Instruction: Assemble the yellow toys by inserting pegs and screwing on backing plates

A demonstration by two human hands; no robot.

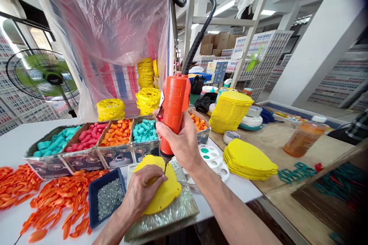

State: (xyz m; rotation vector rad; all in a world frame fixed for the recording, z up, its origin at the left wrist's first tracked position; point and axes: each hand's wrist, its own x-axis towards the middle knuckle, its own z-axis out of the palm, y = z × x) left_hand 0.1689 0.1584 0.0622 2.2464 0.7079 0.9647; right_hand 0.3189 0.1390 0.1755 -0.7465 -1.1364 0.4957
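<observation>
Steadying the yellow plate (169,191) atop a plastic-wrapped pad (184,209), a left hand (142,185) bunches its fingers by the bit (166,166), any pinch hidden; the right hand (185,141) wraps the orange screwdriver (174,101), best kept upright, square to the plate

Right hand (184,143) wrapped around the orange-red electric screwdriver (173,101), its bit (165,167) pointing down over the yellow plastic panel (171,188)! Left hand (143,186) lies across that panel, fingers (161,180) right beside the bit, a dark-blue tray (92,201) of metal screws (110,198) nearby, cardboard bins (116,156) of teal, pink and orange pieces (115,131) behind.
</observation>
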